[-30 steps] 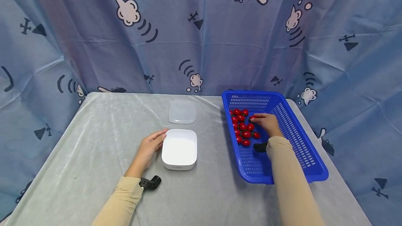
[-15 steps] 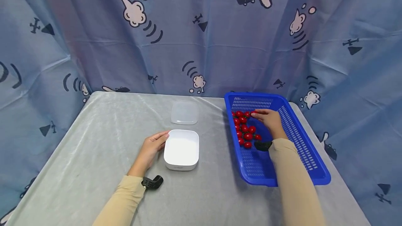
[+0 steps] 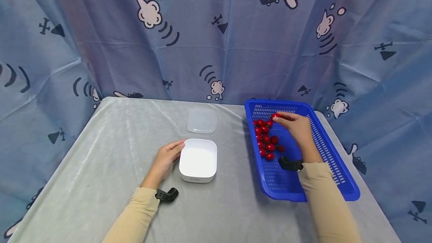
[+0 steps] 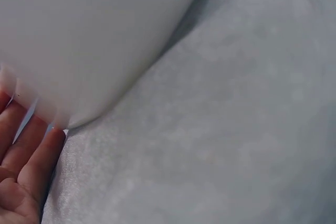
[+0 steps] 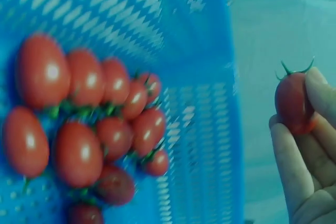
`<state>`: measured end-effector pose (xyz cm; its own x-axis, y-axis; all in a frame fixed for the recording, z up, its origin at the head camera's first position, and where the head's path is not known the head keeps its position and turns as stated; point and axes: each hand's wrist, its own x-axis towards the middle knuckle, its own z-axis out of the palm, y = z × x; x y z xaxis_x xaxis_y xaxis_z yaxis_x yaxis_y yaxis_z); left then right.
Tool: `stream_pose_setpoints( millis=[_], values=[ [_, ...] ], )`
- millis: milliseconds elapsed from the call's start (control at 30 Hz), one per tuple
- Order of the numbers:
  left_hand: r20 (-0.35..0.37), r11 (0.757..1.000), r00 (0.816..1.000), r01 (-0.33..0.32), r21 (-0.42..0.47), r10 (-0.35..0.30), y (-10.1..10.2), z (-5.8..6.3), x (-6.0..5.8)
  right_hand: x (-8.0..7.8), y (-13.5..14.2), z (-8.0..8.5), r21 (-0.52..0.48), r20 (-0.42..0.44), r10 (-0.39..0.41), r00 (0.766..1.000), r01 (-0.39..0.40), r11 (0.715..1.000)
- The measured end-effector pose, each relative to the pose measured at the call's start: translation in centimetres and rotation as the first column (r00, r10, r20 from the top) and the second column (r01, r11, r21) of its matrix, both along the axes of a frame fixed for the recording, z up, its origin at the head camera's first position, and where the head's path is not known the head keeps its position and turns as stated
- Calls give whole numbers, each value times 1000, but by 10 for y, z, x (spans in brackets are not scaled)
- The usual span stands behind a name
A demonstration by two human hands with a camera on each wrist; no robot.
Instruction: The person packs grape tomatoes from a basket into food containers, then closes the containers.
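Red, smooth, oval tomato (image 5: 292, 102), green-topped.

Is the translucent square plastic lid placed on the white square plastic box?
No, the translucent lid lies on the light grey cloth, beyond the white box and apart from it.

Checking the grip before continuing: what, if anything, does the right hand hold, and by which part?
The right hand pinches a red cherry tomato by its body, not its green calyx.

Glossy tomatoes (image 3: 270, 147), smooth plastic box (image 3: 198, 179), shiny plastic basket (image 3: 275, 189), matt cloth backdrop (image 3: 189, 29).
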<state>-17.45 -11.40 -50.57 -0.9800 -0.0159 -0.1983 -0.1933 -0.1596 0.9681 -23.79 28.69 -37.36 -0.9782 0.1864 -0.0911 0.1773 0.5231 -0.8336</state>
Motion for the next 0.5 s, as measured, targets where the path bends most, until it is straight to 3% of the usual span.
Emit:
stream_pose_setpoints(
  millis=[267,500],
  values=[
    [-11,1000,1000,-7,-4,7,-1,2,3,28,-18,18,-130,-40,-14,999,9,992],
    [-18,1000,1000,10,-18,-11,1,1,3,42,-37,24,-79,-69,38,997,-43,996]
  ],
)
